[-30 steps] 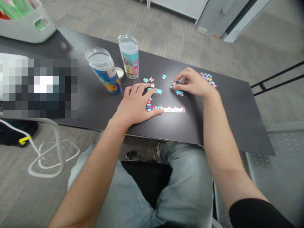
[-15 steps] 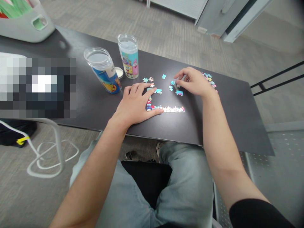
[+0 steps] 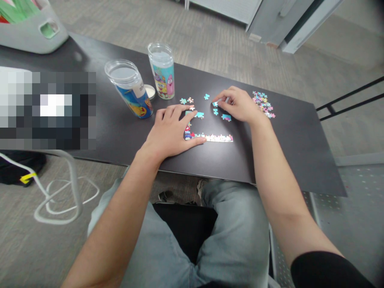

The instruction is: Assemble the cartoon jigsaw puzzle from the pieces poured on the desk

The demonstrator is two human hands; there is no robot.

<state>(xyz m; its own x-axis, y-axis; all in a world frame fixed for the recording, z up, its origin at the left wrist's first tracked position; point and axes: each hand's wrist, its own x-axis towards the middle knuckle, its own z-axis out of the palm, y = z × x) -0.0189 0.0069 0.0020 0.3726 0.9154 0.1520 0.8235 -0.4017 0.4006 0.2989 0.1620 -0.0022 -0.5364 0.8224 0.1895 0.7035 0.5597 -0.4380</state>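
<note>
A long, dark, smooth worktop (image 3: 297,148) runs across the view, its sheen brightest near a partly joined jigsaw puzzle (image 3: 219,138). The puzzle lies near the front edge: a bottom row, a left side and a short light-blue stretch at the top.

The left hand (image 3: 166,132) rests over the puzzle's left side, fingers spread, the thumb at the bottom row and the index finger by the blue stretch. The right hand (image 3: 235,105) pinches a jigsaw piece (image 3: 215,104) between thumb and index finger; whether it is lifted is unclear. Loose pieces (image 3: 226,117) lie around it, and a heap of pieces (image 3: 262,103) sits beyond the right wrist.

To the left, a blue printed canister (image 3: 136,105) and a turquoise one (image 3: 166,80) stand uncovered, with a pale round lid (image 3: 150,91) between them. A light plastic basket (image 3: 27,38) occupies the far left corner.

Beyond the worktop stretches grey-brown carpet (image 3: 120,24), reaching a white cabinet (image 3: 228,10) and a grey door (image 3: 271,26). Black metal bars (image 3: 351,99) stand off the right end; a white cable (image 3: 57,220) loops at lower left.
</note>
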